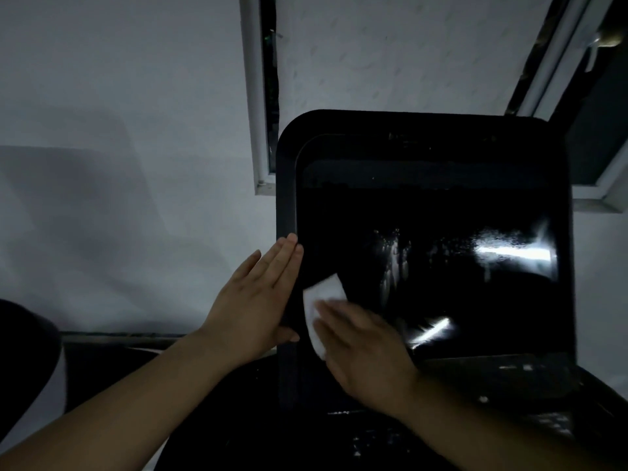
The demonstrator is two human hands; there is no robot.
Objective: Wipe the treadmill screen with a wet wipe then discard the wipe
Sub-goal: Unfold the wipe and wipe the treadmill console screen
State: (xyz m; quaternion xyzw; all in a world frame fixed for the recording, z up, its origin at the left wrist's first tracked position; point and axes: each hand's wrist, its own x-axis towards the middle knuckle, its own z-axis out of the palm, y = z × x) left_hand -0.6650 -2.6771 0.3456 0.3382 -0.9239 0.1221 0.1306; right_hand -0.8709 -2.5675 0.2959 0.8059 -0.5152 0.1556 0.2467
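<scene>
The treadmill screen [424, 253] is a large black glossy panel in a dark frame, filling the middle and right of the head view. Wet streaks shine on its right half. A white wet wipe [321, 295] lies flat on the screen's lower left corner. My right hand [365, 351] presses on the wipe with flat fingers, covering its lower part. My left hand [258, 300] rests flat against the frame's left edge, fingers straight and together, thumb wrapped onto the frame's front.
A white wall fills the left. Window frames [260, 96] stand behind the screen, one at the centre, one at the upper right. The dark treadmill console [509, 379] with small buttons lies below the screen. A dark rounded object [23, 338] sits at the left edge.
</scene>
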